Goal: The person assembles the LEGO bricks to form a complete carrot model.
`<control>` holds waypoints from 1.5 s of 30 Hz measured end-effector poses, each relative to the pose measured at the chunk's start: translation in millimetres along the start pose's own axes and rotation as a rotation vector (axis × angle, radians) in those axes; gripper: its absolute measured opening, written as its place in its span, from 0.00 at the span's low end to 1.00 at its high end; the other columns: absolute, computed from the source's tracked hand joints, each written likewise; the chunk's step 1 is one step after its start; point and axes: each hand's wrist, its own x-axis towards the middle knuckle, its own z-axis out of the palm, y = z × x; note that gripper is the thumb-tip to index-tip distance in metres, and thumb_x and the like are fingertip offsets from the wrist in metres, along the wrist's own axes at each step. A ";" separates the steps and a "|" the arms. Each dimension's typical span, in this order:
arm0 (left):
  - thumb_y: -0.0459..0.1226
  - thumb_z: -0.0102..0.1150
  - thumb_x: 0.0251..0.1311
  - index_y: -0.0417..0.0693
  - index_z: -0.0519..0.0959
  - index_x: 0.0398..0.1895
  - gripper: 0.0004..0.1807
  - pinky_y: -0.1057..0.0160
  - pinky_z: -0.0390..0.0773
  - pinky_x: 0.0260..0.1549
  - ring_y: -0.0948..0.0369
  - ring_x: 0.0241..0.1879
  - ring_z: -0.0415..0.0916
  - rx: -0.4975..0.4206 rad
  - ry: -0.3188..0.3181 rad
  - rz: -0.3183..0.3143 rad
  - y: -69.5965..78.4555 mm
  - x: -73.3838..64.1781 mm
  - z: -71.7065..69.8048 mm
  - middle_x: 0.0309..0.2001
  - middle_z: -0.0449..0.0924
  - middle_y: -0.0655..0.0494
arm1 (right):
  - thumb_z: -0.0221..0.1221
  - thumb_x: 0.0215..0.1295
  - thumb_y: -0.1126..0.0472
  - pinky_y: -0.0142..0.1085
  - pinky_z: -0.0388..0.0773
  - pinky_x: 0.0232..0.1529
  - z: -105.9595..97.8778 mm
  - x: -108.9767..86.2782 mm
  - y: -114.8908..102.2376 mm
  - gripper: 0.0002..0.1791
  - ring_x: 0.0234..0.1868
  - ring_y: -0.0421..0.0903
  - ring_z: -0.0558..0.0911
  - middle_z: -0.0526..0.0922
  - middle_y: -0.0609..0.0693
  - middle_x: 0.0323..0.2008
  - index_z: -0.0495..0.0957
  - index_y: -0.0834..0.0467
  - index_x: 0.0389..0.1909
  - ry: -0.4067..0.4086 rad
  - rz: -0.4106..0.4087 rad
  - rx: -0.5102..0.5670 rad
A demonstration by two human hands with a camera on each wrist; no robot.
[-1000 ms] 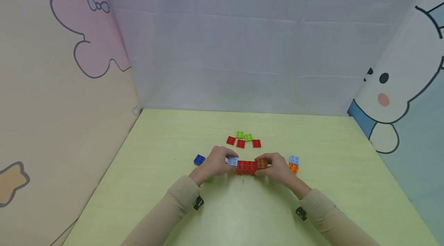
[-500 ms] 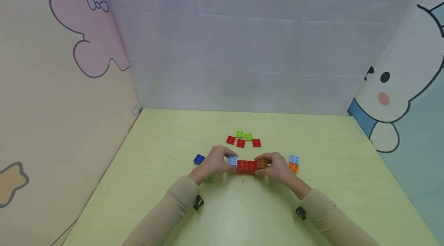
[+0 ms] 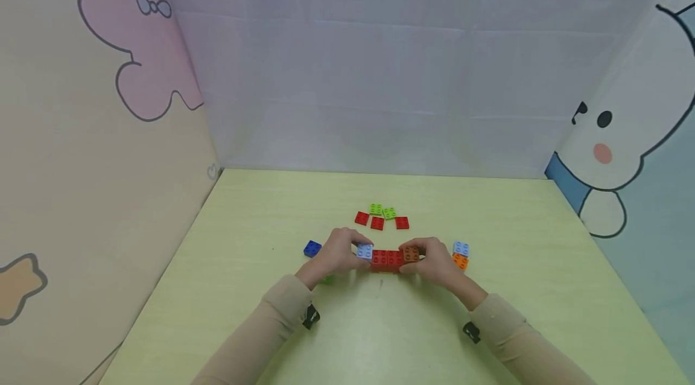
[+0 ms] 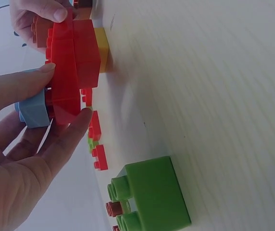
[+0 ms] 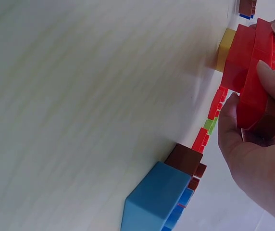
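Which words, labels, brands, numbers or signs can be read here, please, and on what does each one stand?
None can be read in any view.
Red bricks and green brick: no legible lettering; any on the studs is too small.
Black wrist devices: any marking is too small to read.
Faint mark on the table: cannot be made out.
Wall drawings, including the small heart: pictures, no letters or numbers.

Yellow block (image 4: 104, 50) partly hidden by the red bricks (image 4: 72, 62)

Brick assembly (image 3: 387, 260) between left hand (image 3: 340, 250) and right hand (image 3: 436, 262) — other bricks (image 3: 377, 224) on table (image 3: 521, 252) behind, left, right
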 end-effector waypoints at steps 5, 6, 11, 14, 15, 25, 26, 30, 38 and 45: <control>0.37 0.74 0.46 0.51 0.85 0.47 0.21 0.61 0.73 0.41 0.58 0.45 0.72 0.007 0.007 0.002 0.7 -0.4 1.4 0.43 0.79 0.62 | 0.73 0.48 0.62 0.48 0.72 0.50 0.0 -0.1 -0.2 0.20 0.47 0.48 0.76 0.81 0.46 0.44 0.84 0.55 0.45 0.001 -0.004 -0.004; 0.37 0.74 0.46 0.51 0.84 0.47 0.21 0.61 0.73 0.41 0.58 0.45 0.72 0.006 0.008 0.004 0.8 -0.4 1.7 0.43 0.79 0.62 | 0.73 0.48 0.62 0.48 0.72 0.50 0.1 -0.4 -0.3 0.20 0.47 0.48 0.76 0.81 0.46 0.44 0.84 0.55 0.45 0.002 -0.002 -0.005; 0.37 0.74 0.46 0.50 0.85 0.46 0.20 0.61 0.73 0.40 0.58 0.44 0.71 0.001 0.010 0.011 1.3 -0.6 2.4 0.42 0.78 0.62 | 0.73 0.48 0.62 0.47 0.72 0.50 1.0 0.2 1.6 0.20 0.47 0.48 0.75 0.81 0.46 0.44 0.84 0.54 0.45 0.003 -0.002 -0.006; 0.37 0.74 0.46 0.50 0.85 0.46 0.20 0.61 0.73 0.40 0.57 0.44 0.71 0.001 0.012 0.013 1.2 -0.2 2.5 0.41 0.77 0.62 | 0.73 0.48 0.62 0.47 0.72 0.50 1.2 0.3 2.2 0.20 0.47 0.48 0.75 0.81 0.46 0.44 0.84 0.54 0.45 0.007 -0.005 -0.008; 0.37 0.74 0.45 0.50 0.85 0.46 0.20 0.61 0.73 0.40 0.57 0.45 0.71 0.000 0.014 0.013 1.0 -0.1 2.7 0.41 0.77 0.62 | 0.73 0.48 0.62 0.47 0.72 0.50 1.2 0.3 2.4 0.20 0.47 0.48 0.75 0.81 0.46 0.44 0.84 0.54 0.45 0.009 -0.006 -0.008; 0.39 0.76 0.43 0.55 0.86 0.44 0.20 0.59 0.73 0.40 0.56 0.46 0.70 -0.028 0.035 -0.047 -3.5 2.2 5.6 0.42 0.77 0.61 | 0.73 0.49 0.62 0.47 0.72 0.50 2.0 1.5 3.3 0.20 0.47 0.48 0.75 0.81 0.46 0.45 0.84 0.54 0.46 0.011 -0.002 -0.011; 0.39 0.76 0.43 0.54 0.86 0.44 0.20 0.59 0.73 0.40 0.56 0.46 0.71 -0.031 0.036 -0.046 -3.9 2.3 5.9 0.42 0.77 0.61 | 0.73 0.49 0.62 0.47 0.72 0.50 2.0 1.6 3.4 0.20 0.47 0.48 0.75 0.81 0.46 0.45 0.84 0.54 0.46 0.011 -0.001 -0.009; 0.38 0.77 0.42 0.54 0.86 0.43 0.20 0.59 0.73 0.40 0.56 0.45 0.71 -0.042 0.039 -0.038 -4.9 2.7 6.4 0.41 0.78 0.62 | 0.73 0.49 0.62 0.48 0.72 0.50 1.8 2.2 3.3 0.20 0.47 0.48 0.75 0.81 0.46 0.45 0.84 0.54 0.46 0.010 0.002 -0.005; 0.38 0.77 0.42 0.53 0.86 0.43 0.20 0.59 0.72 0.39 0.58 0.43 0.69 -0.052 0.040 -0.067 -2.8 3.4 6.7 0.40 0.76 0.61 | 0.73 0.49 0.63 0.47 0.72 0.49 1.0 1.7 0.3 0.20 0.46 0.48 0.76 0.81 0.46 0.44 0.84 0.55 0.46 0.007 0.003 -0.009; 0.38 0.76 0.42 0.52 0.86 0.43 0.20 0.57 0.71 0.41 0.59 0.44 0.68 -0.025 0.055 -0.062 -1.6 2.6 10.3 0.41 0.76 0.60 | 0.73 0.48 0.63 0.45 0.73 0.47 1.1 2.0 1.1 0.20 0.44 0.48 0.76 0.81 0.47 0.43 0.83 0.56 0.45 0.007 -0.013 0.003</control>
